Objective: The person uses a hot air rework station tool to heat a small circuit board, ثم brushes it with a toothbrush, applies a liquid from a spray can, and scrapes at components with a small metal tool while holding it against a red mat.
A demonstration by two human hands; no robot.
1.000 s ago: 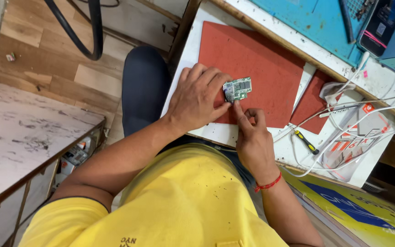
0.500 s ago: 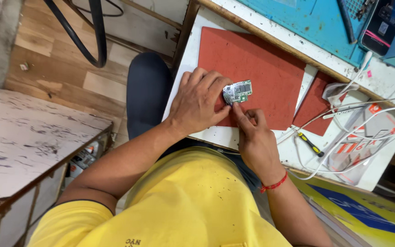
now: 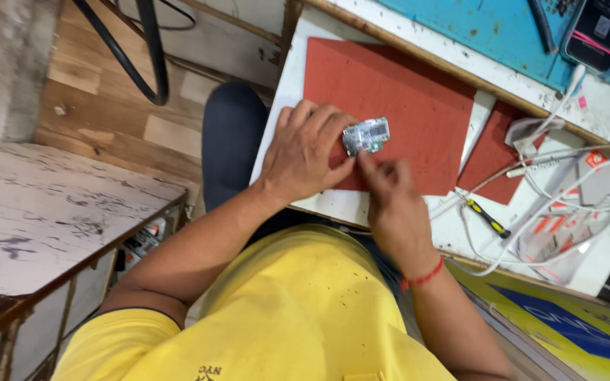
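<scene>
A small green circuit board point(image 3: 366, 135) with metal parts rests on a red mat point(image 3: 404, 99) on the white work surface. My left hand point(image 3: 305, 152) lies flat on the mat's near edge, its thumb and fingers pinching the board's left end. My right hand point(image 3: 390, 204), blurred, sits just below the board with a fingertip pointing up at its lower edge; whether it holds a tool is hidden. A red thread circles my right wrist.
A yellow-handled screwdriver point(image 3: 485, 219) lies right of my right hand among white cables point(image 3: 545, 212). A second red mat point(image 3: 492, 152) is further right. A blue board point(image 3: 488, 28) and a phone point(image 3: 594, 32) lie at the top. A marbled table point(image 3: 44, 219) stands left.
My right hand has slid slightly down and right from the board's edge and is blurred. My left hand keeps its hold on the board.
</scene>
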